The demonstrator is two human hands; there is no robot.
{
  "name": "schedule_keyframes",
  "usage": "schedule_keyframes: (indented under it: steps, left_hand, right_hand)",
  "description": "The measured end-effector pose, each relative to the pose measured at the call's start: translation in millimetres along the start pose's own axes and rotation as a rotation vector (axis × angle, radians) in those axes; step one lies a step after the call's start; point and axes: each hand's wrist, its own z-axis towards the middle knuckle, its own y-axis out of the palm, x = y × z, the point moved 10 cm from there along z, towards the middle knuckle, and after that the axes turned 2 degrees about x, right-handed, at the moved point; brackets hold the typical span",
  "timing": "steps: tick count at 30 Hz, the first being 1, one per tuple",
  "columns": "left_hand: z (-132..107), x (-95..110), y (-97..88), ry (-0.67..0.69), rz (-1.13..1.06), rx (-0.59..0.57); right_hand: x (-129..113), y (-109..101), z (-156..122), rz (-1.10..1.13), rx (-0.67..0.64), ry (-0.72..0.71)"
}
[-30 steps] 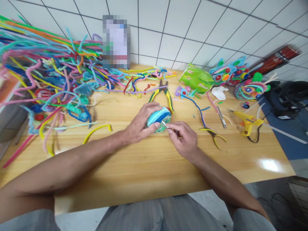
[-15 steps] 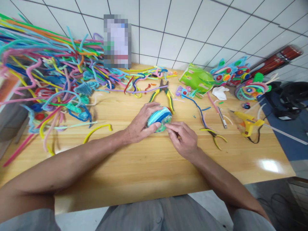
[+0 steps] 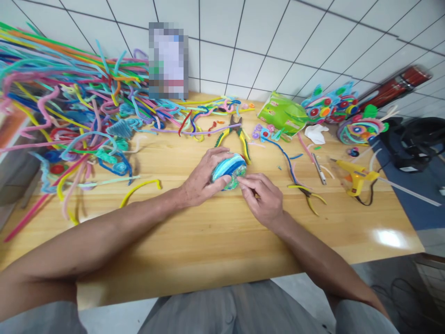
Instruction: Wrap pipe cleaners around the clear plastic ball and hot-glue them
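Note:
My left hand (image 3: 205,180) is closed round a rounded pipe-cleaner piece (image 3: 229,168), striped in light blue, white and dark blue, with a mottled green underside. The thumb lies across its near side. My right hand (image 3: 263,197) pinches at the right edge of the piece, thumb and forefinger together; whatever is between those fingertips is too small to make out. Just beyond the piece lie yellow-green handled pliers (image 3: 235,134), jaws pointing to the wall. Right of my right hand is a smaller pair of yellow-handled pliers (image 3: 311,197).
A big heap of coloured pipe cleaners (image 3: 86,102) covers the left side. A green packet (image 3: 282,113), finished pipe-cleaner figures (image 3: 361,130), a yellow glue gun (image 3: 354,176) and a silver pen-like tool (image 3: 319,168) lie to the right. A tiled wall (image 3: 222,51) bounds the back.
The view has shifted slightly. Both hands keep the same hold on the striped piece, with only a very small movement of the right fingers at its edge.

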Motion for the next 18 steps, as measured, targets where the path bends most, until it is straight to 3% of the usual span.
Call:
schedule_keyframes:
  steps: [18]
  left_hand:
    - [0.9, 2.4, -1.5, -0.001, -0.018, -0.006]
  right_hand:
    - [8.3, -3.4, -4.6, -0.017, 0.035, 0.028]
